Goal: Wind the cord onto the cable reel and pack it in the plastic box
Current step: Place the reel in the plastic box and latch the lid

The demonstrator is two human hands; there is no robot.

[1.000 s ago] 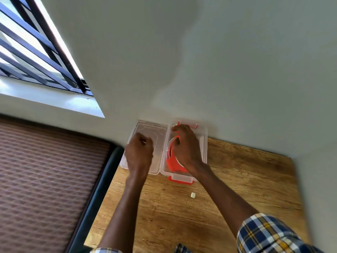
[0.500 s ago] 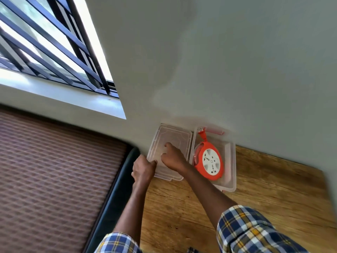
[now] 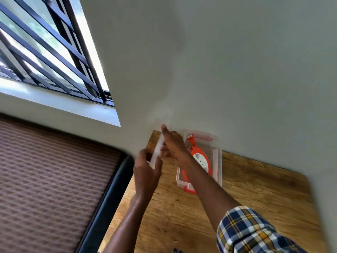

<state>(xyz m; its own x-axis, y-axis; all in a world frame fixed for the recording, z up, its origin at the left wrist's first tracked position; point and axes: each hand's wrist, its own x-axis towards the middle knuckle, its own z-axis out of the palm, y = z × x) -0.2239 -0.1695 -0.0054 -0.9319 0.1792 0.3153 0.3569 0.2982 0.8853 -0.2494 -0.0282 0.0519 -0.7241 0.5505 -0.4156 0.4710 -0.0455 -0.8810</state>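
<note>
The orange cable reel (image 3: 199,159) with a white socket face lies inside the clear plastic box (image 3: 218,161), which stands against the wall on the wooden table (image 3: 246,194). The reel's plug points toward the box's far orange latch (image 3: 204,138). The clear lid (image 3: 157,152) is lifted off the table and stands nearly on edge, left of the box. My left hand (image 3: 146,172) grips the lid's near end. My right hand (image 3: 173,143) holds its far end, and my right forearm crosses over the box's near left corner.
A grey wall rises directly behind the box. Left of the table are a dark rail (image 3: 111,183) and a brown ribbed surface (image 3: 51,176). A barred window (image 3: 45,52) is at the upper left. Bare table lies to the right and near side.
The lid lay flat beside the box with both hands on it; now both hands have raised it onto its edge. Earlier still, my right hand was on the reel in the box.
</note>
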